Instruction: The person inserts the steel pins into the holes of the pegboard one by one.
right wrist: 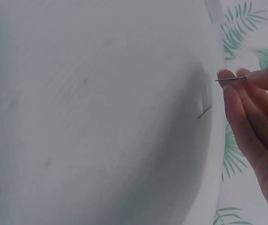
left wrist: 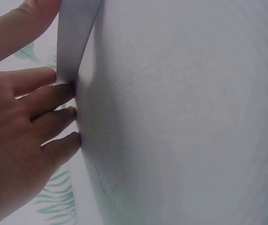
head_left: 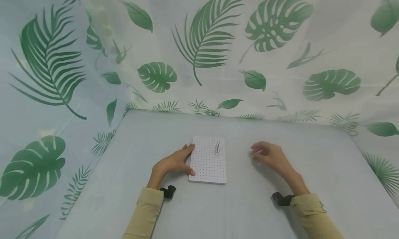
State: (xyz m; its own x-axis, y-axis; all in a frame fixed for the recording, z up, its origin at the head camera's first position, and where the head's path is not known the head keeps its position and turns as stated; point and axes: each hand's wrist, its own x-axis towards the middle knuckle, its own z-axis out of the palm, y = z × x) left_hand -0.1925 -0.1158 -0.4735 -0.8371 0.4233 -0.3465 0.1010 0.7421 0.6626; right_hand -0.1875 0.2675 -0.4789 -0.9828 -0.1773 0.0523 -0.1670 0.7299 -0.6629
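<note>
A white dotted notepad (head_left: 207, 166) lies on the table, with several thin dark needles (head_left: 217, 148) clustered on its upper right part. My left hand (head_left: 174, 162) rests at the pad's left edge, thumb on the lower left corner and fingers along the side. In the left wrist view, those fingers (left wrist: 54, 119) reach out fairly straight beside the pad's edge (left wrist: 75, 47). To the right of the pad, my right hand (head_left: 271, 156) is held over the table. Its thumb and fingers pinch a thin dark needle (right wrist: 230, 79), seen in the right wrist view.
Another thin dark needle (right wrist: 204, 113) lies on the white table under the right hand. A fine curved dark strand (left wrist: 106, 187) is on the surface by the left hand. Leaf-print cloth (head_left: 205, 34) closes off the back and sides of the table.
</note>
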